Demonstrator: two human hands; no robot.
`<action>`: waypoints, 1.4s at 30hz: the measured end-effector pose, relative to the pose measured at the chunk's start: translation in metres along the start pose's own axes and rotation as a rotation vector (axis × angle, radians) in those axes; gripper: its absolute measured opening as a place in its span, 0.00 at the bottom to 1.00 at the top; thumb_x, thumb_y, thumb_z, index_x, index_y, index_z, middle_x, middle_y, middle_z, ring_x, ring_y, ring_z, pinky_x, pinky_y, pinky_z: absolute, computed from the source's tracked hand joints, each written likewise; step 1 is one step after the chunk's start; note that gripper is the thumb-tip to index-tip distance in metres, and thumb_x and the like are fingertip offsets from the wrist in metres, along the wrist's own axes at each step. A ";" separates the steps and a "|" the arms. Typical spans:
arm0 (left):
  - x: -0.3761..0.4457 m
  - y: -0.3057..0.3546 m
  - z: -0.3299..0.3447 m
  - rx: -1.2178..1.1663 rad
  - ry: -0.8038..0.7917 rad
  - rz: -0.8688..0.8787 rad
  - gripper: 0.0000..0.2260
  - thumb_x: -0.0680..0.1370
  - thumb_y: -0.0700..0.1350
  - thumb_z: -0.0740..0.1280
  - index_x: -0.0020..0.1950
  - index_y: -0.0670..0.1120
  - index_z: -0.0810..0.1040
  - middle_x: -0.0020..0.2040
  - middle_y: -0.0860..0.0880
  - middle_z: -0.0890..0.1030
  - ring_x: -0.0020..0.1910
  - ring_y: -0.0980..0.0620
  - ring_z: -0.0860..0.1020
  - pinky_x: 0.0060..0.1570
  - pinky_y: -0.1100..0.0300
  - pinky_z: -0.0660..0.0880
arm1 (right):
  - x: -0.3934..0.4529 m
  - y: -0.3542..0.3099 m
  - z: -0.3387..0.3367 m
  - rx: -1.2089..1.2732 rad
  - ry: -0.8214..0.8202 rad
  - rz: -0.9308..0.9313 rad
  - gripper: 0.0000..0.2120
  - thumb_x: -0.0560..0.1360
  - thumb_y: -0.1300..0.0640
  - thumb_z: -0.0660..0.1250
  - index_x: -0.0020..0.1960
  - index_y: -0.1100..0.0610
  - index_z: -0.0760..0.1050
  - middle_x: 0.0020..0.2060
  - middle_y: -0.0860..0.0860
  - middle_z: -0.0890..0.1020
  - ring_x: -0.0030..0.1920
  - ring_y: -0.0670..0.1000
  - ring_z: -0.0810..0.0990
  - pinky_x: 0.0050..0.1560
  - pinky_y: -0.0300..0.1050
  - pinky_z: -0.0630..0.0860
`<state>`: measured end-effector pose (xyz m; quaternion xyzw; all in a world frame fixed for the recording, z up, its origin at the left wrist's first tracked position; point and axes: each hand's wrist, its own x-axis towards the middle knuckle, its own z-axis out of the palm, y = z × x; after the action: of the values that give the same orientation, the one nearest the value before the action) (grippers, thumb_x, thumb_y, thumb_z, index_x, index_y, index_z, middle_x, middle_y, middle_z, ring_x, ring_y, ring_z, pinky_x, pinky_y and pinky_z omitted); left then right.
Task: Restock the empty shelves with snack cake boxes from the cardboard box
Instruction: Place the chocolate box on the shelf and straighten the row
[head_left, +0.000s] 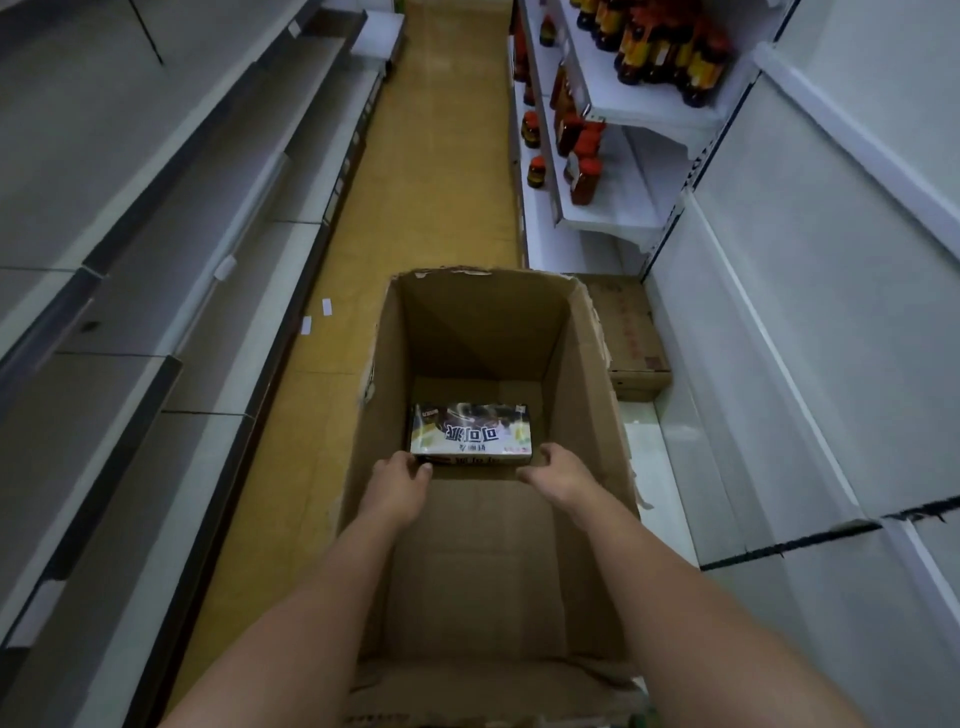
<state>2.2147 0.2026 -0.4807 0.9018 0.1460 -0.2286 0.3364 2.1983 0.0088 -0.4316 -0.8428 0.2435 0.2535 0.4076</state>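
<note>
1. Left hand (399, 480) reaches down into the cardboard box (470, 561), fingers curled at the near left corner of the snack cake box (471, 435); thumb touches its front edge.
2. Right hand (555, 475) curls at the near right corner, fingers touching that end.
3. Snack cake box lies flat on the carton's bottom, its large Chinese lettering upside down to the viewer, smaller print too blurred to read.
4. Bare grey shelves (156, 218) line the left; bottles (586, 179) with red caps stand on white shelves at right.
5. A closed carton (631, 338) with red print sits behind.
</note>
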 end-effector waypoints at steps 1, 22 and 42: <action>0.008 0.000 0.003 0.000 -0.012 -0.008 0.21 0.82 0.51 0.58 0.73 0.44 0.65 0.70 0.41 0.67 0.65 0.43 0.71 0.62 0.51 0.70 | 0.009 0.001 0.001 0.001 -0.008 0.019 0.25 0.78 0.56 0.66 0.72 0.59 0.64 0.68 0.56 0.72 0.67 0.56 0.71 0.63 0.46 0.68; 0.201 -0.019 0.121 -0.249 0.022 -0.312 0.34 0.81 0.53 0.60 0.79 0.44 0.44 0.78 0.43 0.51 0.75 0.39 0.54 0.72 0.48 0.55 | 0.256 0.046 0.058 -0.155 -0.018 0.192 0.27 0.76 0.54 0.65 0.72 0.61 0.62 0.65 0.58 0.74 0.62 0.59 0.75 0.60 0.52 0.74; 0.159 0.021 0.087 -0.612 0.218 -0.232 0.14 0.74 0.39 0.70 0.50 0.55 0.69 0.59 0.48 0.73 0.53 0.44 0.77 0.50 0.45 0.79 | 0.222 0.057 0.048 -0.025 -0.139 0.403 0.35 0.73 0.56 0.70 0.75 0.59 0.58 0.65 0.59 0.74 0.59 0.57 0.76 0.62 0.49 0.73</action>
<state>2.3321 0.1459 -0.6084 0.7556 0.3444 -0.1133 0.5455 2.3189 -0.0294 -0.6284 -0.7627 0.3751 0.3904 0.3538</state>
